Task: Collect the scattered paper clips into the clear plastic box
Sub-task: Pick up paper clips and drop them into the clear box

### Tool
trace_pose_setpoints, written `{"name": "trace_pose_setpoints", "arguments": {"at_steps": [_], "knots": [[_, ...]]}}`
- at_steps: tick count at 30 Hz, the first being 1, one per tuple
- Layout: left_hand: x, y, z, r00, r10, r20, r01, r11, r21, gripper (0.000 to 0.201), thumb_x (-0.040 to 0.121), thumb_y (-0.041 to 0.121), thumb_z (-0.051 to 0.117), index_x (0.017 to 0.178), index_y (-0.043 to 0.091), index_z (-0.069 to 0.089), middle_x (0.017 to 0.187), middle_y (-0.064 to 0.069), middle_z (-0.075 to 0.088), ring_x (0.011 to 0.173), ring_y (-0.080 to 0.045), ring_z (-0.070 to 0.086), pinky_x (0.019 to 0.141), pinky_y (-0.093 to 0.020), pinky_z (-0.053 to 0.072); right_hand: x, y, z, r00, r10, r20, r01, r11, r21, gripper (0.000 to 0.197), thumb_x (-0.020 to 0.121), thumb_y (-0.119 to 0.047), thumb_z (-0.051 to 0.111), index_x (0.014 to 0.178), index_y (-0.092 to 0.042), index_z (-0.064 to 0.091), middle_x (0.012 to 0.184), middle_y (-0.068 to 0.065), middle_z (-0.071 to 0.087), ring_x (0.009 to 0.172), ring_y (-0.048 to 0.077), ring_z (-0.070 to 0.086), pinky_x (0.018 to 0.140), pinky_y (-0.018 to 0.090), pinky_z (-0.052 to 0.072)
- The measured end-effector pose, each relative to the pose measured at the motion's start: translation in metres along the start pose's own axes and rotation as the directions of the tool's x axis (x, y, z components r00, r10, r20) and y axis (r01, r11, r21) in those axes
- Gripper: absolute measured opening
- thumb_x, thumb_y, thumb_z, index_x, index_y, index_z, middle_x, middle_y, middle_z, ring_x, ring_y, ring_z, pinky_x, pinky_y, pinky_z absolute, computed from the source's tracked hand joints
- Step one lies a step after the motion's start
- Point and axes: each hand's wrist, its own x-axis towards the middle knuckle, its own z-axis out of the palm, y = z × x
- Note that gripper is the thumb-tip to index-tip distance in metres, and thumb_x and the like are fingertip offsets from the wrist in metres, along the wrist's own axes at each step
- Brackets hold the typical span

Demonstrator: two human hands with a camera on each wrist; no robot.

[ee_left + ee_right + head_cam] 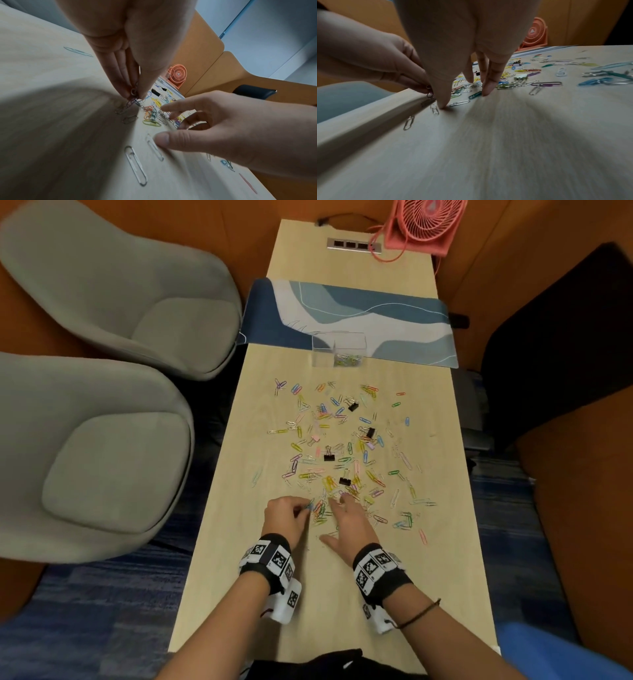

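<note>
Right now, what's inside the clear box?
The clear box holds a small heap of coloured paper clips at the bottom of its right part. The left part looks empty, though glare on the clear walls hides detail. No count possible.

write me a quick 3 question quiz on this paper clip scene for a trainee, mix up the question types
1. True or false: the clear plastic box already holds some paper clips.
2. Multiple choice: what is the left hand doing? A) lying flat on the table B) pinching paper clips C) holding the box
3. Short answer: besides paper clips, what black items lie in the scatter on the table?

Key
1. True: coloured clips show at its bottom.
2. B: its fingertips pinch a few clips just above the table, while the right hand is spread open, fingertips down among the clips.
3. Binder clips.
</note>
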Motion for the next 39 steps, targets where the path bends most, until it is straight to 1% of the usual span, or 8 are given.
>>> {"name": "trace_pose_setpoints", "arguments": {"at_steps": [3, 9, 13, 19, 24, 30, 34, 39], "knots": [[0.002, -0.005, -0.003, 1.000, 0.000, -0.023, 0.000, 1.000, 0.000, 0.019, 0.081, 0.008, 0.072, 0.097, 0.017, 0.078, 0.091, 0.000, 0.076, 0.082, -0.013, 0.069, 0.083, -0.027, 0.056, 0.005, -0.011, -0.002, 0.998, -0.055, 0.008, 0.055, 0.998, -0.026, 0.058, 0.088, -0.027, 0.064, 0.139, -0.012, 0.043, 0.138, 0.015, 0.038, 0.126, 0.031, 0.039, 0.106, 0.039, 0.040], [0.008, -0.012, -0.012, 0.998, -0.039, -0.048, 0.037, 0.999, -0.038, 0.015, 0.081, 0.009, 0.074, 0.094, 0.014, 0.078, 0.088, -0.001, 0.076, 0.078, -0.012, 0.069, 0.082, -0.025, 0.055, 0.020, -0.017, -0.007, 0.997, -0.079, 0.020, 0.080, 0.991, -0.110, 0.015, 0.085, 0.005, 0.056, 0.096, -0.001, 0.064, 0.104, 0.016, 0.053, 0.094, 0.033, 0.058, 0.077, 0.039, 0.052], [0.008, -0.018, -0.017, 0.999, -0.035, -0.042, 0.034, 0.999, -0.012, 0.014, 0.080, 0.010, 0.075, 0.093, 0.015, 0.078, 0.086, -0.002, 0.076, 0.077, -0.013, 0.070, 0.082, -0.025, 0.055, 0.024, -0.020, -0.016, 0.995, -0.070, 0.077, 0.080, 0.986, -0.143, 0.022, 0.086, 0.012, 0.048, 0.098, 0.004, 0.066, 0.109, 0.018, 0.053, 0.096, 0.032, 0.058, 0.081, 0.037, 0.050], [0.006, -0.020, -0.019, 0.998, -0.052, -0.042, 0.051, 0.999, -0.020, 0.013, 0.080, 0.010, 0.075, 0.091, 0.016, 0.079, 0.086, 0.001, 0.076, 0.077, -0.009, 0.067, 0.079, -0.016, 0.048, 0.012, -0.030, -0.004, 0.992, -0.109, 0.070, 0.117, 0.985, -0.124, 0.046, 0.092, -0.022, 0.056, 0.134, -0.008, 0.044, 0.132, 0.019, 0.042, 0.112, 0.034, 0.047, 0.083, 0.042, 0.050], [0.007, -0.024, -0.026, 0.996, -0.077, -0.051, 0.076, 0.997, -0.021, 0.013, 0.081, 0.010, 0.075, 0.092, 0.015, 0.078, 0.088, 0.000, 0.076, 0.080, -0.010, 0.068, 0.082, -0.017, 0.049, 0.011, -0.040, -0.010, 0.975, -0.184, 0.125, 0.212, 0.940, -0.268, 0.030, 0.084, 0.012, 0.048, 0.111, 0.003, 0.059, 0.121, 0.021, 0.047, 0.110, 0.035, 0.047, 0.081, 0.041, 0.048], [0.007, -0.020, -0.027, 0.996, -0.084, -0.024, 0.083, 0.995, -0.057, 0.012, 0.079, 0.012, 0.078, 0.091, 0.016, 0.079, 0.087, 0.002, 0.075, 0.078, -0.007, 0.068, 0.085, -0.023, 0.055, 0.025, -0.042, -0.022, 0.950, -0.216, 0.226, 0.288, 0.887, -0.361, 0.023, 0.089, 0.008, 0.047, 0.104, 0.002, 0.063, 0.108, 0.018, 0.056, 0.099, 0.033, 0.057, 0.079, 0.038, 0.049], [0.012, -0.005, -0.026, 0.998, -0.059, 0.009, 0.060, 0.992, -0.114, 0.013, 0.078, 0.015, 0.079, 0.091, 0.016, 0.079, 0.084, 0.004, 0.075, 0.077, -0.004, 0.068, 0.079, -0.016, 0.053, 0.041, -0.027, -0.033, 0.981, -0.130, 0.143, 0.164, 0.951, -0.261, 0.023, 0.090, 0.002, 0.045, 0.096, 0.000, 0.066, 0.097, 0.016, 0.064, 0.088, 0.031, 0.063, 0.073, 0.034, 0.050], [0.030, 0.016, -0.027, 1.000, -0.010, 0.029, 0.014, 0.991, -0.132, 0.014, 0.077, 0.014, 0.080, 0.090, 0.016, 0.079, 0.084, 0.005, 0.074, 0.076, -0.002, 0.067, 0.076, -0.010, 0.051, 0.047, 0.014, -0.055, 0.988, 0.123, -0.095, -0.099, 0.971, 0.219, 0.013, 0.086, -0.018, 0.065, 0.090, -0.013, 0.076, 0.081, 0.002, 0.073, 0.077, 0.014, 0.067, 0.081, 0.021, 0.051]]}}
